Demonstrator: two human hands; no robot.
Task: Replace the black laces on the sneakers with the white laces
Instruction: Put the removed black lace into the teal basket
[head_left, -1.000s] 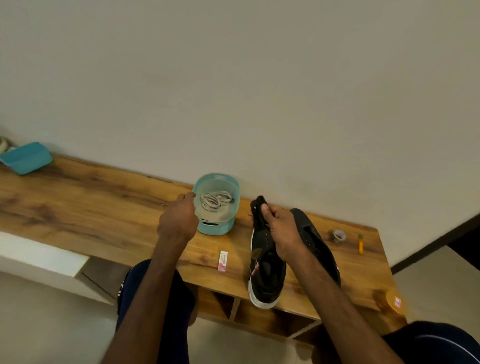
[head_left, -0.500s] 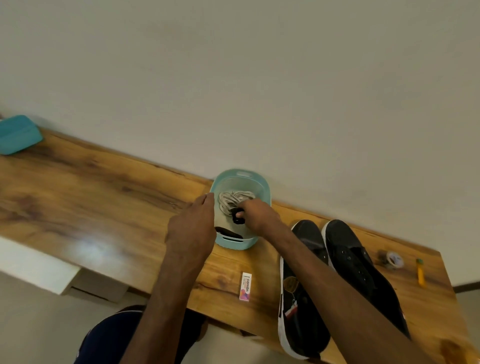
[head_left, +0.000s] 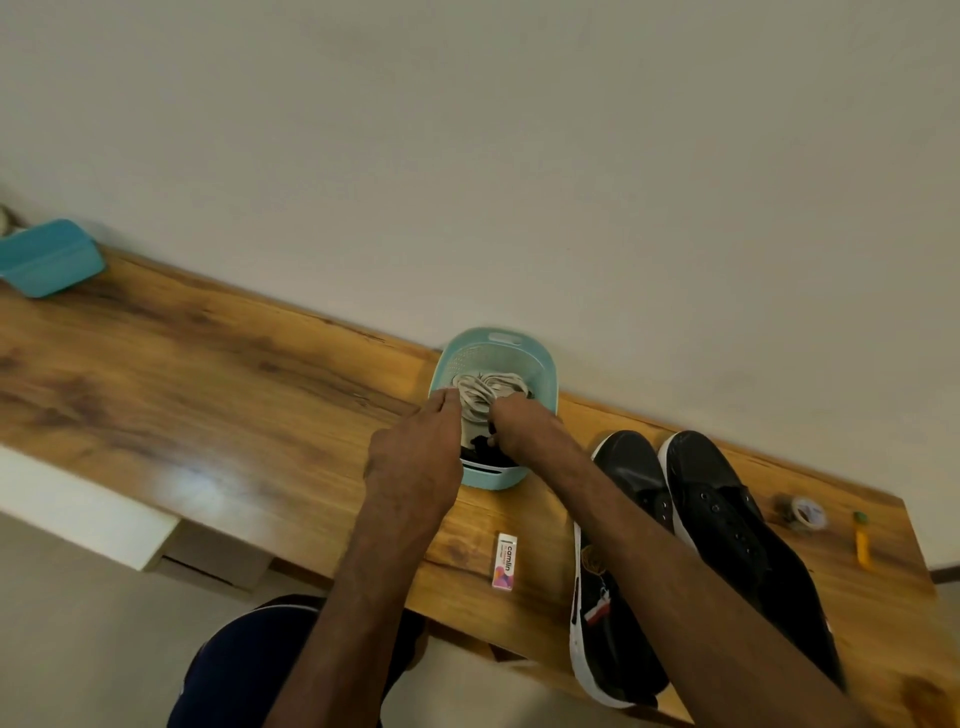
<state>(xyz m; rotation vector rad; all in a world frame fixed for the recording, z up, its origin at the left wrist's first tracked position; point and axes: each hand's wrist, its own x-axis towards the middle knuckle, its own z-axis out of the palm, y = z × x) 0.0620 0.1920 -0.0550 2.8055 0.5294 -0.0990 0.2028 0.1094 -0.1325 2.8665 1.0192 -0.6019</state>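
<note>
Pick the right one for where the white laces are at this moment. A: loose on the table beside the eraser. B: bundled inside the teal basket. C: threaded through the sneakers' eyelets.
B: the white laces lie in a bundle inside the teal basket, while the eyelets of the sneakers show bare.

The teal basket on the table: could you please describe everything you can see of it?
The teal basket looks plastic, oval, with perforated walls and a handle slot at each end. It stands upright on the wooden table, close to the wall. Inside lie bundled white laces and black laces. The left hand rests at its rim; the right hand reaches inside.
</note>
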